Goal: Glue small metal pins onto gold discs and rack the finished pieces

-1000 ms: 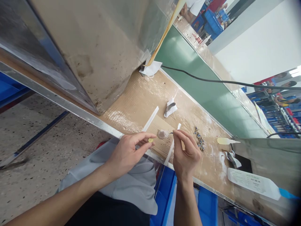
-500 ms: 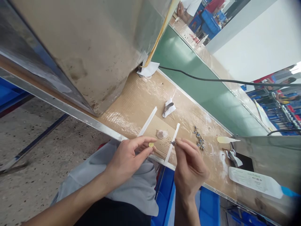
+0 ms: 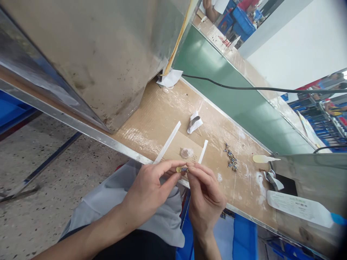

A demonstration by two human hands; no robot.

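Between thumb and forefinger, my left hand pinches a small round yellow disc. My right hand is closed in a pinch on a tiny blue-grey piece, held right against the disc; its exact kind is too small to make out. Both hands meet over the front edge of the cardboard-covered bench. Just beyond the fingertips lies a small clear dish with tiny specks scattered beside it. To the right is a pile of small blue and brass-coloured pieces.
White tape strips flank the dish. Behind it sits a folded white paper with a dark piece. At right lie a yellowish dropper bottle and a large white bottle. A metal box stands left; blue bins sit below.
My right hand has moved left and brought its small piece against the yellow disc. My left hand stays nearly in place, with the disc turned slightly.
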